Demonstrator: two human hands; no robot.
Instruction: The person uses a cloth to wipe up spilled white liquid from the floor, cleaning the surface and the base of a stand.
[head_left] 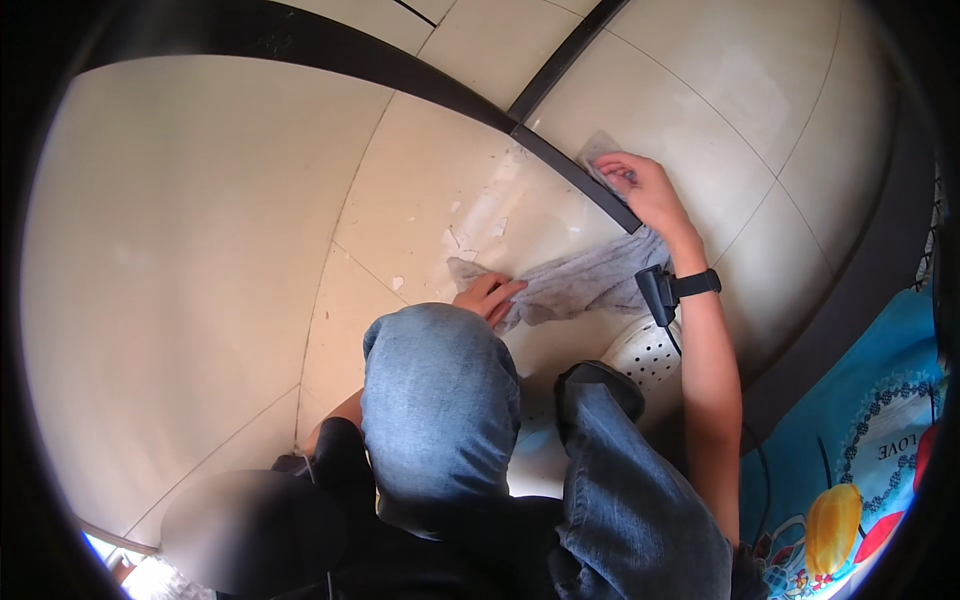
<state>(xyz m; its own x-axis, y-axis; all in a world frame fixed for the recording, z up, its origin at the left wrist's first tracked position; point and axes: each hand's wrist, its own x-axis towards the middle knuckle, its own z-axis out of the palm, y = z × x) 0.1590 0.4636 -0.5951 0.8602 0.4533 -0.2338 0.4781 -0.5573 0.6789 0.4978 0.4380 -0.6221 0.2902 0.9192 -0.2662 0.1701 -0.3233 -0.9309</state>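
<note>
A greyish cloth (585, 283) stretches between my two hands just above the pale tiles. My left hand (488, 296) has its fingers bent over the cloth's left end, beyond my knee, which hides part of the wrist. Farther off to the right, my right hand (648, 192) is closed on the other end, with a corner of cloth sticking out past its fingertips. That hand is beside the free end of a dark strip (575, 175) set along the tiles. Between the hands, the middle of the cloth hangs in folds.
White bits of debris (499, 227) and smudges dot the tiles beyond my left hand. My jeans-clad knee (440, 400) rises close by. A white clog (645, 355) with holes shows below the cloth. Blue patterned fabric (850, 400) lies at the right, near a dark border (820, 330).
</note>
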